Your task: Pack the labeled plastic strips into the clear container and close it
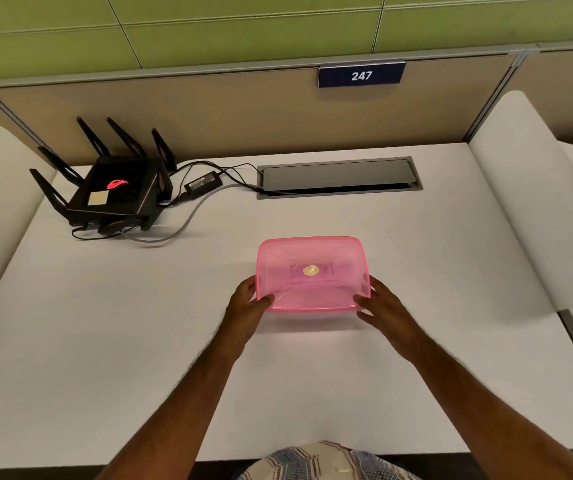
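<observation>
The translucent pink rectangular plastic container (313, 273) lies crosswise between both hands, left hand (248, 304) and right hand (383, 307) each gripping a near corner.

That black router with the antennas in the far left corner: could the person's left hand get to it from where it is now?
Probably yes. The left hand grips the pink container, so it must let go first. The white desk between it and the router lies bare, though reaching it looks like a long stretch.
</observation>
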{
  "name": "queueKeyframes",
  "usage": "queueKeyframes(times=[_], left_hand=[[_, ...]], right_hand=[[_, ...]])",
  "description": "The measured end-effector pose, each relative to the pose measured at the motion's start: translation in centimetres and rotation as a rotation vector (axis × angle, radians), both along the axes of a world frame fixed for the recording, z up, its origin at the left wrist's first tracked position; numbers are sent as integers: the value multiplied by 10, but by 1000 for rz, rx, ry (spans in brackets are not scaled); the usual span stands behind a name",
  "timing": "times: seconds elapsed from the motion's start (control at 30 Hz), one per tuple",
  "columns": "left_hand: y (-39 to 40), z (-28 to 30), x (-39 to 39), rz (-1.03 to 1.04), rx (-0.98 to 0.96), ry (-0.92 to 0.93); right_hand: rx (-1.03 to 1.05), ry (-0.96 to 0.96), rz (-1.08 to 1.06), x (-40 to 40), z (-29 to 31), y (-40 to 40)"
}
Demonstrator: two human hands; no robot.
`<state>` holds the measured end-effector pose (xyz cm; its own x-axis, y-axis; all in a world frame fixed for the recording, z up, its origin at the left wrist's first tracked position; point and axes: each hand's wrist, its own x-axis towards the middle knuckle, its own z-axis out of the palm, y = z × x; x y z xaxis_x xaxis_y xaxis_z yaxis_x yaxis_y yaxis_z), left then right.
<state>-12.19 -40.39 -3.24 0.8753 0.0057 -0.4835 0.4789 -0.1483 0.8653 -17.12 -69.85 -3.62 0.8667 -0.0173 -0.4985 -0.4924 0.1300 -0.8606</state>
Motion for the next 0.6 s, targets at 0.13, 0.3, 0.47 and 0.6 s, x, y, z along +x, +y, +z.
queueKeyframes(times=[0.13,0.3,0.47,0.6], left_hand=[[0,-3,7,-9,-1,2],[2,-9,9,-44,2,1],[2,-10,9,-77,45,-38],[11,-19,-6,-29,223,-123]], right_hand=[[1,5,4,7,-3,-1],[2,19,2,7,-5,1],[-62,-20,27,5,0,3],[-441,-120,31,-13,-13,-2]])
